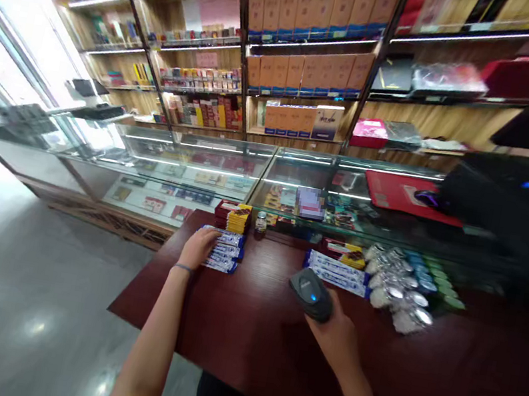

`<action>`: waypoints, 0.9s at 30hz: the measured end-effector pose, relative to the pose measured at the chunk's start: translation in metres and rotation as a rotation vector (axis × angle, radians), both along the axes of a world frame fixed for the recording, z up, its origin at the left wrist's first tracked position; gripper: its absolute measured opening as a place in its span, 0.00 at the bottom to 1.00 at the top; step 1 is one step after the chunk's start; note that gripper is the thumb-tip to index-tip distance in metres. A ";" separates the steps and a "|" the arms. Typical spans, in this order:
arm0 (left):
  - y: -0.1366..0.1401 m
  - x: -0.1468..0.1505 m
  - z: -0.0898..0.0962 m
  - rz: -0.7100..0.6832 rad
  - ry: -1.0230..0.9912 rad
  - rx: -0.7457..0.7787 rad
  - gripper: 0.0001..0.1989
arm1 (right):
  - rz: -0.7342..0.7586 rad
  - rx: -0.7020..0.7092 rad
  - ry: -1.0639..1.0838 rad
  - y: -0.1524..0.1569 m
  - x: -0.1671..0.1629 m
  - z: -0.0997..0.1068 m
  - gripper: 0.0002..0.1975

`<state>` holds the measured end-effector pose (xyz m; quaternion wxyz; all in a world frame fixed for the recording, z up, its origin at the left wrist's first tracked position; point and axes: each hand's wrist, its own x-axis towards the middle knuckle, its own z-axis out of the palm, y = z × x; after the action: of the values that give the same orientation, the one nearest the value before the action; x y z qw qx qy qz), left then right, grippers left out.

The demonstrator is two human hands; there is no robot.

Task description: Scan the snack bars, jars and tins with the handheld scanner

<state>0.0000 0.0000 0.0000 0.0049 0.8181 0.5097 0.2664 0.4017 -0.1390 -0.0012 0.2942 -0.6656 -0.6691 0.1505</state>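
My left hand (198, 249), with a thin band at its wrist, reaches over the left end of the blue-and-white stick packets (226, 250). Its fingers are closed on the end of a packet, partly hiding it. My right hand (336, 332) grips a dark handheld barcode scanner (312, 294), whose blue light is lit. Just beyond the scanner lies another row of blue-and-white packets (338, 273). Behind the left packets is a stack of yellow-and-dark-red packs (238, 218), with a small lidded jar (261, 224) beside it.
On the dark red-brown table (233, 321), silver-topped jars (395, 284), blue packs (420, 271) and green packs (443, 282) stand right. More yellow-and-red packs (354, 253) lie nearby. A glass display counter (197, 173) runs behind, bearing a red mat (397, 192) and mouse (427, 197). A dark monitor (509, 219) blocks the right.
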 end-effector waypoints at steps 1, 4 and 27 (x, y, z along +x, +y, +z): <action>-0.001 -0.002 0.001 0.009 0.003 -0.004 0.13 | 0.014 0.005 0.003 0.001 -0.008 0.002 0.23; -0.001 -0.006 0.000 0.030 0.008 -0.019 0.14 | 0.047 0.014 0.011 0.003 -0.028 0.006 0.23; -0.025 0.142 0.011 -0.090 -0.259 0.052 0.12 | -0.045 0.077 0.059 -0.011 0.004 0.013 0.19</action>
<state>0.1420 -0.0254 0.0113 0.0613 0.7988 0.4604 0.3824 0.4056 -0.1502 0.0117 0.3427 -0.6639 -0.6503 0.1374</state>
